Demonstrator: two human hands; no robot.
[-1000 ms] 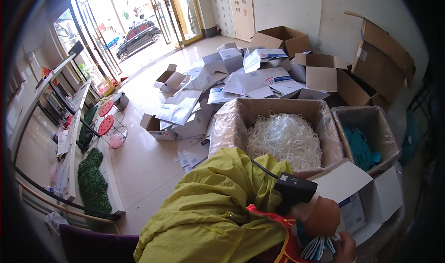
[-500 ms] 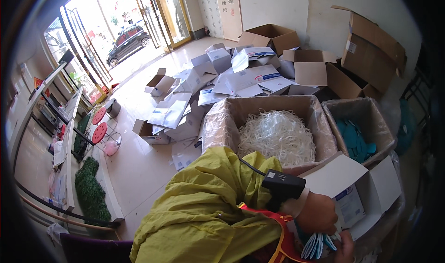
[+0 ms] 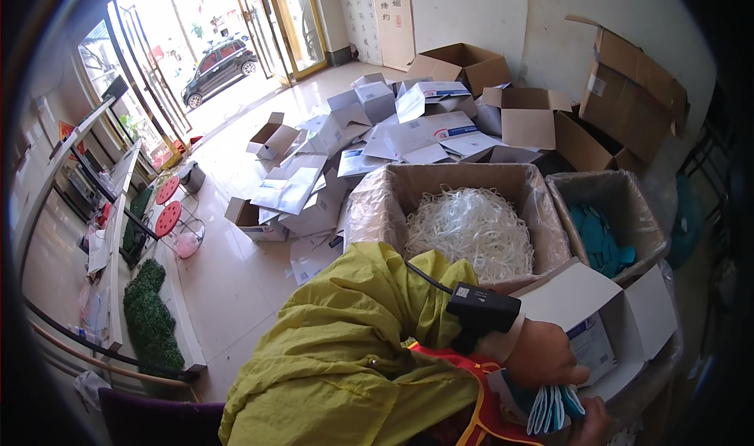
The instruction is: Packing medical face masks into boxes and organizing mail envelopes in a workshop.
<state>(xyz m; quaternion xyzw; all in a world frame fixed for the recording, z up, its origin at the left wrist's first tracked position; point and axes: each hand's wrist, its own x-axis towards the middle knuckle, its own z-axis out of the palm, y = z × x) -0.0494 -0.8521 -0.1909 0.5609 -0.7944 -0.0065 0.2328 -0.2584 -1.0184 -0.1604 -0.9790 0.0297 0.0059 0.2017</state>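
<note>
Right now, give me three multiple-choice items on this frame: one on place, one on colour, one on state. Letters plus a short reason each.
1. Where does the tangle of white strips lie?
A. In the plastic-lined carton ahead of the person
B. On the floor by the door
C. On the red stools

2. What colour is the sleeve on the left arm?
A. Blue
B. Yellow-green
C. Black

3. What is the state of the left hand?
A. Open and empty
B. Resting on the floor
C. Closed on a stack of teal and white pieces

Answers:
1 A, the strips fill the lined carton in the middle of the view.
2 B, the sleeve is yellow-green down to the wrist, where a black device sits.
3 C, the fingers wrap over the stack beside the open white box.
</note>
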